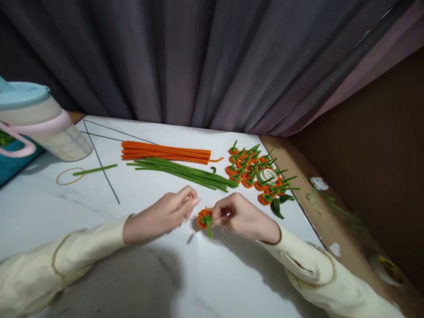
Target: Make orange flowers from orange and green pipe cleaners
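A dark grey pleated curtain (205, 62) hangs behind a white marble-patterned desk (149, 274), which meets a brown wall (374, 145) on the right. No writing is legible anywhere in view. At the left edge stands a clear plastic jug with a pale blue lid and pink handle (39, 123); its contents cannot be determined. A bundle of straight orange pipe cleaners (165, 151) lies at the desk's far middle, with a bundle of straight green pipe cleaners (185, 172) just beside it on the near side. To the right lies a pile of finished orange pipe-cleaner flowers with green stems (255, 170), with a white tape roll (269, 176) on top. A single green pipe cleaner (94, 169) touches a thin yellow ring (68, 176) at left. The right hand (243, 216) pinches a small orange pipe-cleaner flower with a green stem (205, 219) in closed fingers, just above the desk's near middle. The left hand (162, 214) rests just beside it, fingers curled shut; whether they hold anything cannot be told.
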### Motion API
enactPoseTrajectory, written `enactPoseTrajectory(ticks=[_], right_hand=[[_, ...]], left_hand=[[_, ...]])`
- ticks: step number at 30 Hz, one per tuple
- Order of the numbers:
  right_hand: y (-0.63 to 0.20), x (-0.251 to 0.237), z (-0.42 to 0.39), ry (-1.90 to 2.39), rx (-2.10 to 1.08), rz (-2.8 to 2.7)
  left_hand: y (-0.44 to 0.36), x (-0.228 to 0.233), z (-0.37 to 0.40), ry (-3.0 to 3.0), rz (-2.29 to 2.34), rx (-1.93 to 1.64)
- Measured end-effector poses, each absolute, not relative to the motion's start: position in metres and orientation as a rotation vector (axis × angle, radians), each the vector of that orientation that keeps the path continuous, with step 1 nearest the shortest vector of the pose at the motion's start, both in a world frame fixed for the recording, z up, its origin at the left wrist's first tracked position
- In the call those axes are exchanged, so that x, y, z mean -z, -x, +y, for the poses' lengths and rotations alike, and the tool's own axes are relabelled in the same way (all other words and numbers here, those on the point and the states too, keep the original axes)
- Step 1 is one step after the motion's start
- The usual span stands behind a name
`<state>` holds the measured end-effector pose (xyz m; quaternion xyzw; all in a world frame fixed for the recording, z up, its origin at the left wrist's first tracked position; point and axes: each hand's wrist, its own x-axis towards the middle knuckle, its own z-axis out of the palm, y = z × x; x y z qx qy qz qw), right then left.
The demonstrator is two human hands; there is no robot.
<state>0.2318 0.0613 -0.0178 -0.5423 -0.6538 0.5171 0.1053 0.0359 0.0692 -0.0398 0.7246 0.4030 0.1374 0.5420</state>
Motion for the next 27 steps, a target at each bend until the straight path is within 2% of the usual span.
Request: enactPoseTrajectory(ticks=[7, 17, 20, 24, 27], right_hand=[[-0.233, 0.035, 0.057, 1.509, -1.554, -1.905], [-0.228, 0.031, 0.056, 1.569, -1.797, -1.586], [-0.227, 0.032, 0.055, 1.587, -1.690, -1.622], [-0.229, 0.032, 0.051, 1.555, -1.393, -1.831], [-0.230, 0.030, 0.046, 1.503, -1.248, -2.000]], left_hand=[[-0.046, 0.068, 0.059, -1.428, 0.842, -0.198], [-0.053, 0.074, 0.049, -1.616, 1.068, -0.433], [-0.049, 0.072, 0.053, -1.777, 1.077, -0.478], [-0.043, 0.058, 0.060, -2.131, 1.157, -0.678], [-0.040, 0.047, 0.061, -2.359, 1.041, -0.384]])
